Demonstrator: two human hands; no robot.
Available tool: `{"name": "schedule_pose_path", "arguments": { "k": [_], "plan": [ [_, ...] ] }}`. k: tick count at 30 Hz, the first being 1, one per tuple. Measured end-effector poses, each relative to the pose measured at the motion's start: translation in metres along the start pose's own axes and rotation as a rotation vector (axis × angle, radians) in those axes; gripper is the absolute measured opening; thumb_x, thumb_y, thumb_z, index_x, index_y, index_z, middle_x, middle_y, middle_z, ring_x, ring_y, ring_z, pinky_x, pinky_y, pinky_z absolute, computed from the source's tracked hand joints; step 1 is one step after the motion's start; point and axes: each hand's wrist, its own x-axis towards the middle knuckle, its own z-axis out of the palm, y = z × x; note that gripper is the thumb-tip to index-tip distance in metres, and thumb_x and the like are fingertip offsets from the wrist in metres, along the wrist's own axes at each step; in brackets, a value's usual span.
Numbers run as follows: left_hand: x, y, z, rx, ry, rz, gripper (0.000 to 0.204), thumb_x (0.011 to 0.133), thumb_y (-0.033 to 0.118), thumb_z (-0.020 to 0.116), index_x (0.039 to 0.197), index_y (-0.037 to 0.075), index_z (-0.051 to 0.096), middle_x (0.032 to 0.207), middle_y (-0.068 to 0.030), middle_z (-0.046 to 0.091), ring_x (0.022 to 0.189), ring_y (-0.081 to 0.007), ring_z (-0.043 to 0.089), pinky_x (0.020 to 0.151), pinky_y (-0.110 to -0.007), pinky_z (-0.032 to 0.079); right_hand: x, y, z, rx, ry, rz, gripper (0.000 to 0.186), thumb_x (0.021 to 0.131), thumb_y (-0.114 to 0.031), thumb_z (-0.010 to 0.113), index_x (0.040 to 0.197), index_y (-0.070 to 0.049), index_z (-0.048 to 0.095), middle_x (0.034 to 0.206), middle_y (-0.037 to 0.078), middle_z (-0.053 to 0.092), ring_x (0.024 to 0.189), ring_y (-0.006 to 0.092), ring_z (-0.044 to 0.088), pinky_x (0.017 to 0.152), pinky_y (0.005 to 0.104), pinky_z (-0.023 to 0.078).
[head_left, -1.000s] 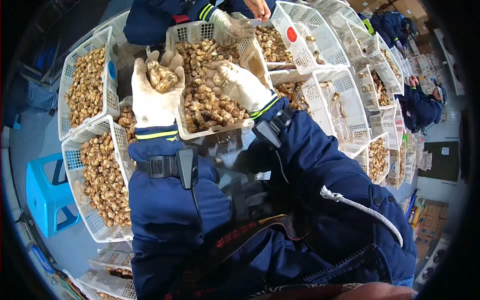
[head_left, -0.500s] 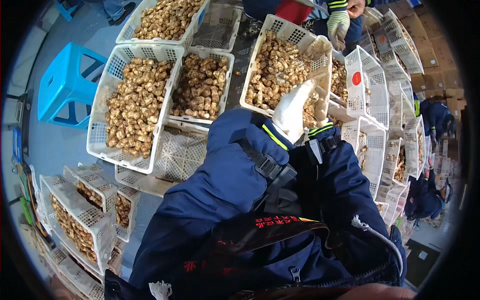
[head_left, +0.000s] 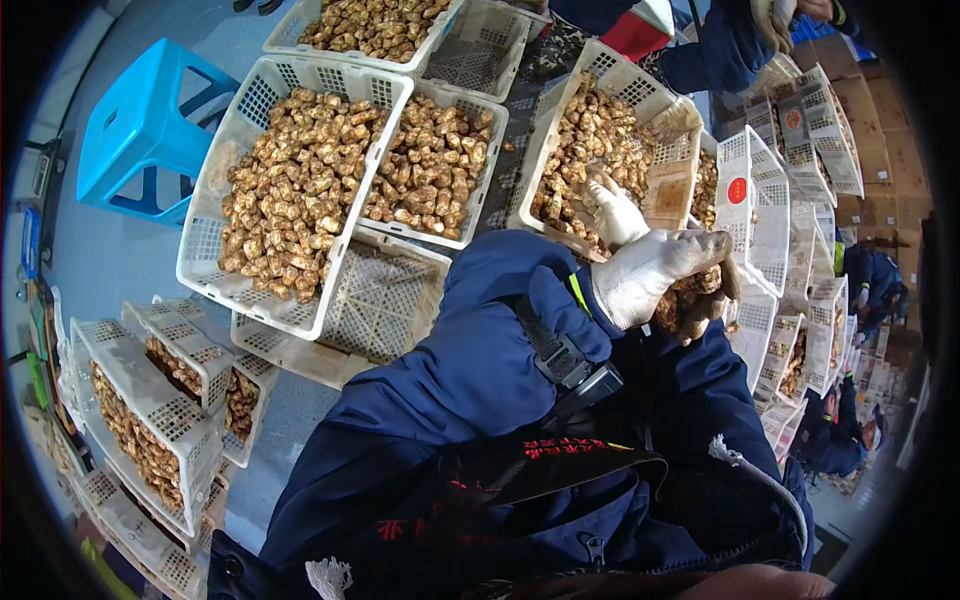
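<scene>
Knobbly brown tubers that look like small taros (head_left: 592, 150) fill part of a white plastic crate (head_left: 665, 195) in front of me. Both my hands wear white, soiled gloves. My left hand (head_left: 650, 275) is closed around several dark brown taros (head_left: 685, 297), just outside the crate's near edge. Beyond it, partly covered by it, my right hand (head_left: 617, 212) reaches over that edge into the taros. Its visible fingers are bent against them; what they grip, if anything, is hidden.
Full crates of taros (head_left: 290, 200) stand to the left, beside a blue plastic stool (head_left: 150, 135). More crates (head_left: 150, 400) are stacked at lower left and a row of white crates (head_left: 755, 200) at right. A co-worker's gloved hand (head_left: 770, 22) shows at upper right.
My left hand has come back from the crate toward me and now holds taros. My right hand has come into view. The co-worker's gloved hand has lifted away. The view has shifted slightly.
</scene>
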Motion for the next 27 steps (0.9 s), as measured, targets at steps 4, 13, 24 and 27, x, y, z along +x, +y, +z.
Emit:
{"name": "schedule_pose_path", "arguments": {
  "k": [4, 13, 24, 27],
  "plan": [
    [0.003, 0.003, 0.001, -0.003, -0.08, -0.032, 0.047, 0.095, 0.043, 0.041, 0.085, 0.0, 0.058, 0.069, -0.0087, 0.06, 0.046, -0.0144, 0.054, 0.043, -0.023, 0.046, -0.009, -0.014, 0.025, -0.053, -0.118, -0.028, 0.06, 0.091, -0.028, 0.053, 0.141, -0.01, 0.026, 0.128, 0.014, 0.047, 0.115, 0.0306, 0.049, 0.1, 0.0429, 0.038],
    [-0.003, 0.003, -0.005, -0.113, 0.105, -0.017, 0.039, 0.094, 0.04, 0.045, 0.09, 0.003, 0.058, 0.069, -0.0069, 0.061, 0.05, -0.0158, 0.057, 0.046, -0.026, 0.048, -0.008, -0.003, 0.063, -0.22, -0.182, -0.023, 0.067, 0.09, -0.033, 0.054, 0.145, -0.013, 0.019, 0.121, 0.016, 0.054, 0.1, 0.0204, 0.057, 0.084, 0.0325, 0.047],
    [0.01, 0.039, -0.06, -0.158, 0.663, 0.388, 0.026, 0.092, 0.031, 0.049, 0.092, 0.006, 0.057, 0.07, -0.0023, 0.054, 0.06, -0.0135, 0.05, 0.05, -0.026, 0.043, -0.023, 0.013, -0.148, -0.592, 0.363, -0.294, 0.039, 0.091, -0.021, 0.05, 0.122, 0.002, 0.052, 0.108, 0.009, 0.061, 0.094, 0.0146, 0.058, 0.08, 0.027, 0.048],
    [0.033, 0.049, -0.072, -0.139, 0.74, 0.425, 0.027, 0.091, 0.029, 0.05, 0.092, 0.004, 0.06, 0.073, -0.002, 0.056, 0.062, -0.0136, 0.051, 0.054, -0.026, 0.046, -0.029, 0.019, -0.141, -1.029, 0.482, -0.485, 0.033, 0.085, -0.023, 0.047, 0.11, -0.007, 0.062, 0.095, 0.014, 0.066, 0.091, 0.028, 0.062, 0.084, 0.0355, 0.046]
  ]
}}
